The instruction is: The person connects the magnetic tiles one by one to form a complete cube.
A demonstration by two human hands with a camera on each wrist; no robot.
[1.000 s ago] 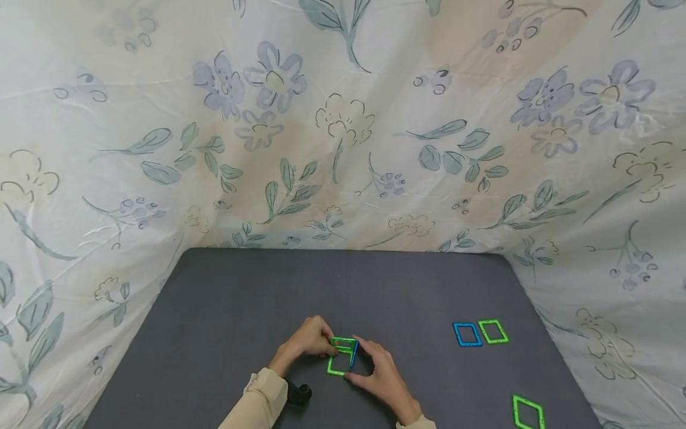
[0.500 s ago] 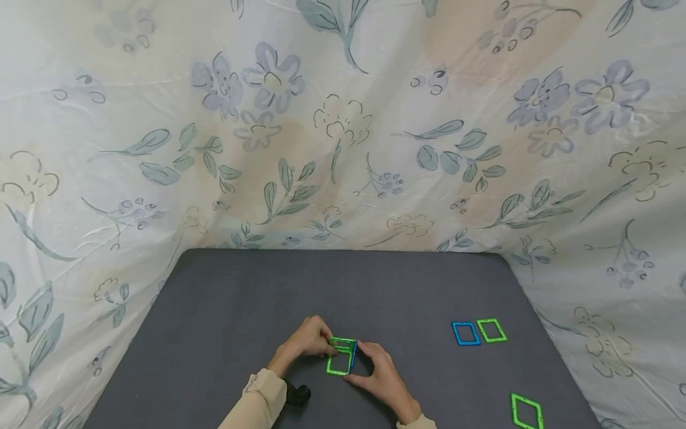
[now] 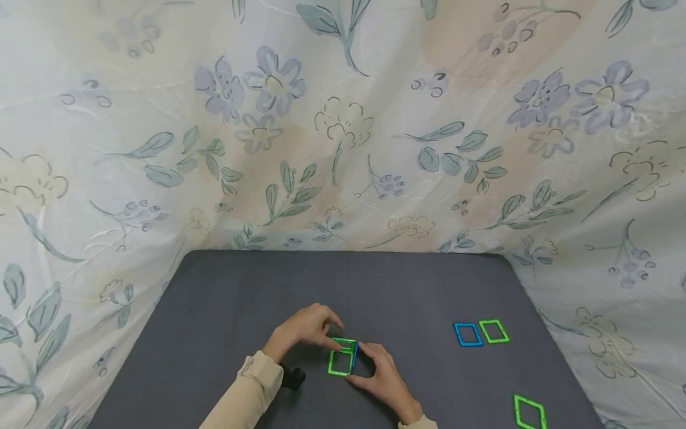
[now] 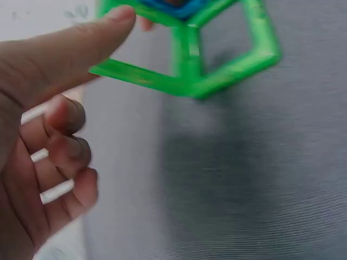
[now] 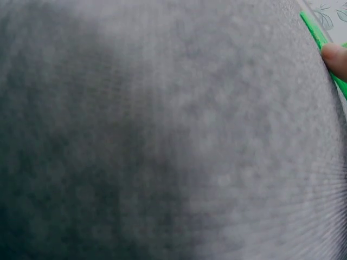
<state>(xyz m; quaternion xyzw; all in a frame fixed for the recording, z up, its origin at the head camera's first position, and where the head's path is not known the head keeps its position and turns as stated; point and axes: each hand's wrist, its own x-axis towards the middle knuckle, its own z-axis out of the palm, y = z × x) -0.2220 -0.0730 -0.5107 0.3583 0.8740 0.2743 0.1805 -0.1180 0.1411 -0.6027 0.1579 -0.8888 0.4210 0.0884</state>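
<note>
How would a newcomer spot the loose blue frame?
On the dark grey table, look beyond and right of the right hand. The blue frame lies flat there, just left of a green frame; it's the only loose one that's blue.

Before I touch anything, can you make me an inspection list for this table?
Surface: grey table
Job's things: joined green-and-blue shape
Clutter: blue frame beside green frame at right; second green frame nearer; black thing, unclear what
Left grip: thumb at the shape, touching or not unclear
Right grip: holds the shape between thumb and finger
Cables: nothing seen
Surroundings: flowered cloth behind and at both sides
</note>
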